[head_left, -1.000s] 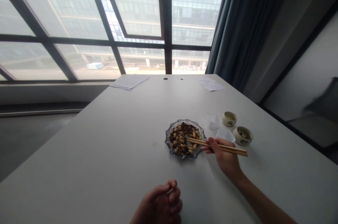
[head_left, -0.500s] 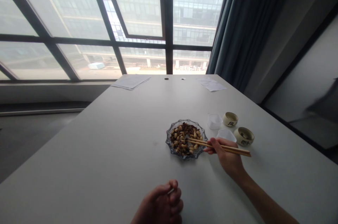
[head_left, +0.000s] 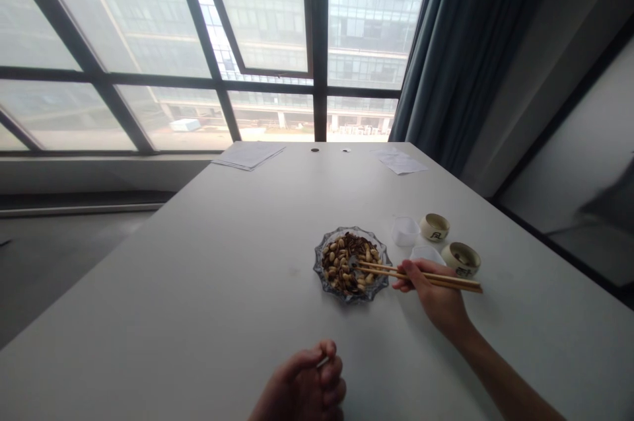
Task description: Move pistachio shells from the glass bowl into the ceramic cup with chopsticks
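Note:
My right hand [head_left: 438, 292] grips a pair of wooden chopsticks [head_left: 430, 277], fingers closed round their middle. Their tips reach into a clear glass dish [head_left: 317, 269] with a scalloped rim, among pale shelled-looking nuts [head_left: 333, 254] and dark seeds [head_left: 357, 244]. Whether the tips pinch anything is too small to tell. Near the front edge of the view, my left hand [head_left: 310, 381] rests with its fingers curled in and the thumb against the index finger. I see nothing in it. Behind my right hand, a clear plastic container [head_left: 424, 254] is partly hidden.
Another clear container [head_left: 405, 231] stands right of the dish. Beside it are two cream cups with dark characters, a far cup [head_left: 436, 229] and a near cup [head_left: 461, 259] holding a few small pieces. Papers [head_left: 250, 155] and a sheet [head_left: 402, 161] lie at the white table's far end.
My right hand and the chopsticks have drawn slightly to the right relative to the dish, tips still inside it. The left hand keeps its curled pose. The whole view has shifted a little.

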### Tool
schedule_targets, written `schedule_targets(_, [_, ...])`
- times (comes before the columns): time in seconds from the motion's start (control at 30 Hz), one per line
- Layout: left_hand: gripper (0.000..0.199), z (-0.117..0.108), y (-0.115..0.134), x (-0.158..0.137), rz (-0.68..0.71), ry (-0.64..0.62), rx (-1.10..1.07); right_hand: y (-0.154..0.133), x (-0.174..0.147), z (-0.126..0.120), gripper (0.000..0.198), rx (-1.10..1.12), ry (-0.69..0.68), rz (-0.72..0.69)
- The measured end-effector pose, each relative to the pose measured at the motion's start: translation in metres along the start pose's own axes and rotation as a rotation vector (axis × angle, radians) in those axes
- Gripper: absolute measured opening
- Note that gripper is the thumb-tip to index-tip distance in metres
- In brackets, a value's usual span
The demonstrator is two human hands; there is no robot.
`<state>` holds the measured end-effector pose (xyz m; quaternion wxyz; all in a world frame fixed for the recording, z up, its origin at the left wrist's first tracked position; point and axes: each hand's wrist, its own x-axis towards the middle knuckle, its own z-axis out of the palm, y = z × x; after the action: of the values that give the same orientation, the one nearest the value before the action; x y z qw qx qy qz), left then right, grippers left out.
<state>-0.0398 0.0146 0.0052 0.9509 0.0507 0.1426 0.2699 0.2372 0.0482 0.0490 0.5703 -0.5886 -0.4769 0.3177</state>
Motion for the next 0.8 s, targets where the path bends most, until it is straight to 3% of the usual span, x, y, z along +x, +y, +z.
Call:
schedule_targets(0.5, [0.014,0.001,0.001,-0.001,-0.009,-0.031,-0.031,-0.001,-0.001,0.005,0.044,0.089,0.016,0.029])
schedule_targets(0.8, [0.015,-0.002,0.000,0.001,-0.012,-0.040,-0.029,0.007,0.000,0.011,0.054,0.190,0.095,0.098])
